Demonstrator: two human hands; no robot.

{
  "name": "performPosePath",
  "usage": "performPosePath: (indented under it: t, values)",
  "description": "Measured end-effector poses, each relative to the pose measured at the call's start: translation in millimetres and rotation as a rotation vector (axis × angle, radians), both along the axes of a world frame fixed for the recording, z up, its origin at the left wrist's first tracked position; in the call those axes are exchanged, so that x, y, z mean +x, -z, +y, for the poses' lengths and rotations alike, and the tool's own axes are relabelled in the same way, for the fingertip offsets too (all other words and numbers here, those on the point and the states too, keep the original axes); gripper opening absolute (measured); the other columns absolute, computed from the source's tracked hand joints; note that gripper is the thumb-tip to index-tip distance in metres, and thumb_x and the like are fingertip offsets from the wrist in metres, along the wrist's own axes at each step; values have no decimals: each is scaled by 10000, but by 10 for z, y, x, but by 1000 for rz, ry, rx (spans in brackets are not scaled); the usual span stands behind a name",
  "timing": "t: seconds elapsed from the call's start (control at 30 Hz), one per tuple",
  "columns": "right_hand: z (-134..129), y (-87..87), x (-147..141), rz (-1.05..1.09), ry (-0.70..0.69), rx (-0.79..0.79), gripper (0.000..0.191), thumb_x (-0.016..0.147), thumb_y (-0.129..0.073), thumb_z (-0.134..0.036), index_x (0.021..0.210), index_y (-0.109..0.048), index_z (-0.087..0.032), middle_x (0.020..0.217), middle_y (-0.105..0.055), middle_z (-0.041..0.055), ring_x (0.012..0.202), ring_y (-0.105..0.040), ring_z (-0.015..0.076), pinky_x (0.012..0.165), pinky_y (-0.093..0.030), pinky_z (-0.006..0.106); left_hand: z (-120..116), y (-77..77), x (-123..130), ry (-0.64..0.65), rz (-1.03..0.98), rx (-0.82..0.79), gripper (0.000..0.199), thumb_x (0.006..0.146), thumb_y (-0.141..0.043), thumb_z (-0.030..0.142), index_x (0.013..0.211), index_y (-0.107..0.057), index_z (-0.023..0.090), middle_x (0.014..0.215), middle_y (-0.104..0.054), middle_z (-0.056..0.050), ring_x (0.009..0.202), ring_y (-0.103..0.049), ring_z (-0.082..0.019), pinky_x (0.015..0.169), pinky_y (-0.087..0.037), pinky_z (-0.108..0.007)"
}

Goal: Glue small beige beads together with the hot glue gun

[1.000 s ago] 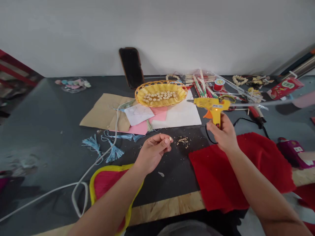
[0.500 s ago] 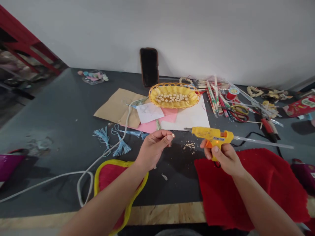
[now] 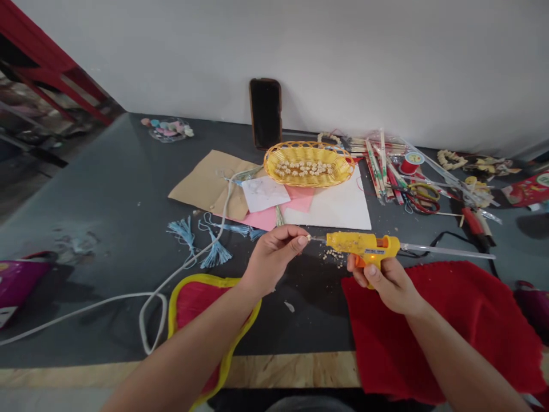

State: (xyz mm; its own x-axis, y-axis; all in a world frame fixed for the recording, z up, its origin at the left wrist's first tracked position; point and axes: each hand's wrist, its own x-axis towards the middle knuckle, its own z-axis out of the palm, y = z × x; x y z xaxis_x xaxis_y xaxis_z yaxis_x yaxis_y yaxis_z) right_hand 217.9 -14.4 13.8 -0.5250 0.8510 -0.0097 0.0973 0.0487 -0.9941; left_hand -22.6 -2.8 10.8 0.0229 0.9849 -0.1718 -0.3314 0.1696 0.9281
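Observation:
Between the thumb and fingertips of my left hand is a tiny pale bead-like piece. My right hand grips a yellow hot glue gun, fingers at its orange trigger and its small light lit. The metal nozzle points left and meets or nearly meets the pale piece; contact is too small to tell. A clear glue stick sticks out of the gun's back. Just below the nozzle lie several small beige pieces on the dark table.
A yellow woven basket holds small pale flower-like pieces. Blue tassels, a white cord and a yellow-edged red pad lie left. Red cloth is under my right arm. Scissors and a propped phone stand farther back.
The glue gun has moved left and slightly down, bringing its nozzle to the pale piece in my left hand. My left hand keeps its pinch. The view has shifted slightly.

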Motion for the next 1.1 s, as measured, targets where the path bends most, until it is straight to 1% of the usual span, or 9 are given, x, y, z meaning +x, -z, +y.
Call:
performPosePath:
  t: [0.3,0.47,0.87,1.1]
  values:
    - [8,-13,-6,-22,-5,5,373,963,-408,-508,922,-569,-175,624,-457,-16,547,-397,116,526,-338,268,-7,7,1,2,8,2,260,676,-806,376,788,-717,159,622,-590,8,580,-484,-97,546,-371,-223]
    - [7,-1,1,-22,0,-9,366,961,-413,-509,922,-564,-178,637,-460,-14,551,-404,116,524,-342,267,-9,0,1,8,3,4,249,680,-805,369,782,-714,160,629,-591,10,583,-482,-91,548,-368,-219]
    - [23,-12,3,-79,-14,18,431,953,-390,-551,787,-543,-184,613,-452,-10,545,-384,119,526,-334,272,-8,12,-2,20,13,21,259,686,-799,380,786,-713,156,640,-584,6,602,-488,-101,557,-376,-221]
    - [20,-16,11,-72,-19,15,421,956,-392,-545,795,-542,-185,612,-453,-13,547,-383,116,535,-328,274,-9,0,0,10,-5,10,257,673,-807,377,779,-714,163,628,-586,15,586,-483,-90,547,-363,-215]
